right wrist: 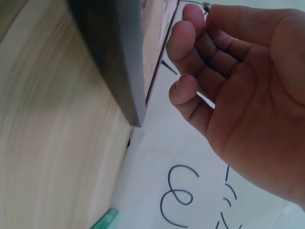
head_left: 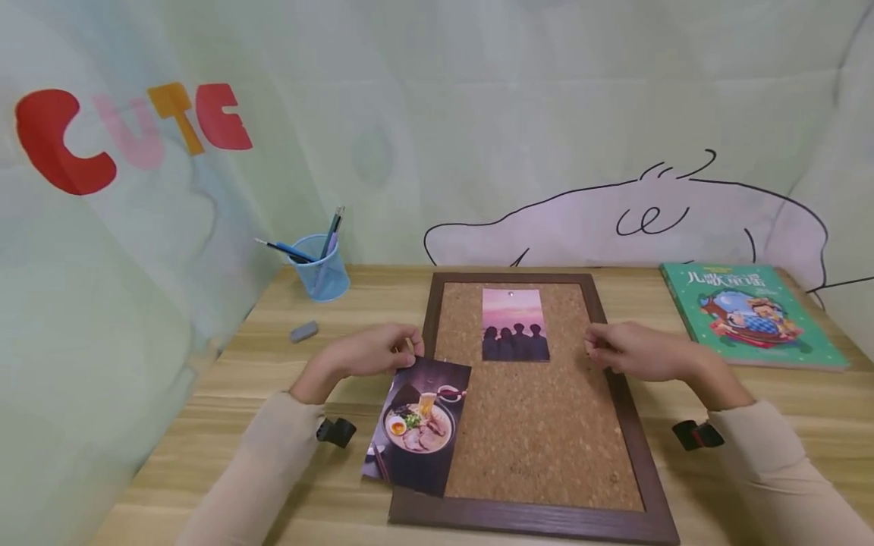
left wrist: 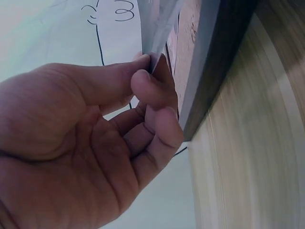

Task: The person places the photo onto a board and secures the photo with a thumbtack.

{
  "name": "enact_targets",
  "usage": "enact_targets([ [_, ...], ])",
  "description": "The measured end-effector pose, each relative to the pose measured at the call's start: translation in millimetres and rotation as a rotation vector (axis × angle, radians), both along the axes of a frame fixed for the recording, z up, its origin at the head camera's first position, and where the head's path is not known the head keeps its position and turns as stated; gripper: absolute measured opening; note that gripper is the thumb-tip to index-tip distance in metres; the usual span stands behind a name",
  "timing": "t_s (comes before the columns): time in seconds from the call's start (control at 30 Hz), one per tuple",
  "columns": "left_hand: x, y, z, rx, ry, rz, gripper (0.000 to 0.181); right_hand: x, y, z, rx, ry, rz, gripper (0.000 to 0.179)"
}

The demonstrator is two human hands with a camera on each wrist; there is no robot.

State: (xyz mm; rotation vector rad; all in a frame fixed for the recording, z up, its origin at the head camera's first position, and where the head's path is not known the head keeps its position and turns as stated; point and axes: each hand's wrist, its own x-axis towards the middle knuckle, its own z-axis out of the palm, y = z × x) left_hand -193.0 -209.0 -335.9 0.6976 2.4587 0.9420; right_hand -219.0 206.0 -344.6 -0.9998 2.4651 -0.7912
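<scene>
My left hand [head_left: 378, 350] pinches the top edge of a photo print of a ramen bowl [head_left: 437, 470]. The print hangs tilted over the left side of a framed cork board [head_left: 546, 447]. In the left wrist view the print's thin edge [left wrist: 161, 67] sits between thumb and fingers. Above the board's right frame strip, my right hand [head_left: 638, 350] has thumb and fingertips together; in the right wrist view they pinch a tiny metallic pin [right wrist: 206, 7], mostly hidden. A pink sunset photo [head_left: 512, 318] is fixed near the board's top by a pin [head_left: 510, 293].
At the back left stands a blue mesh pen cup [head_left: 331, 280] with several pens. A grey eraser [head_left: 303, 331] lies in front of it. The green book [head_left: 758, 318] lies at the back right on the wooden table [head_left: 225, 402]. Behind is a decorated wall cloth [head_left: 382, 121].
</scene>
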Motion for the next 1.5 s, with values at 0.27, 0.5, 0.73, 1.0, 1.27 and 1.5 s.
enact_targets([
  [0.27,-6.2,20.3,-1.9,0.055,-0.04,-0.02,0.007,-3.9,-17,0.4,-0.046,-0.008,0.022,0.011],
  [0.5,-10.7,37.2,-2.0,0.06,-0.08,-0.015,0.006,-9.5,-35,5.5,-0.024,0.077,0.04,0.01],
  [0.73,-16.7,54.1,-3.4,0.061,-0.11,-0.006,0.007,-13.7,-48,10.4,-0.056,0.105,0.076,0.011],
  [1.0,-22.4,70.6,-7.3,0.034,-0.101,-0.011,0.007,-15.4,-61,14.3,-0.067,0.077,0.086,0.01],
  [1.27,-25.4,88.6,-12.7,0.038,-0.1,-0.045,0.005,-14.7,-73,13.4,-0.042,0.049,0.077,0.011],
  [1.5,-25.4,103.9,-20.1,0.04,-0.144,-0.019,0.005,-15.3,-76,14.5,-0.011,0.013,0.096,0.013],
])
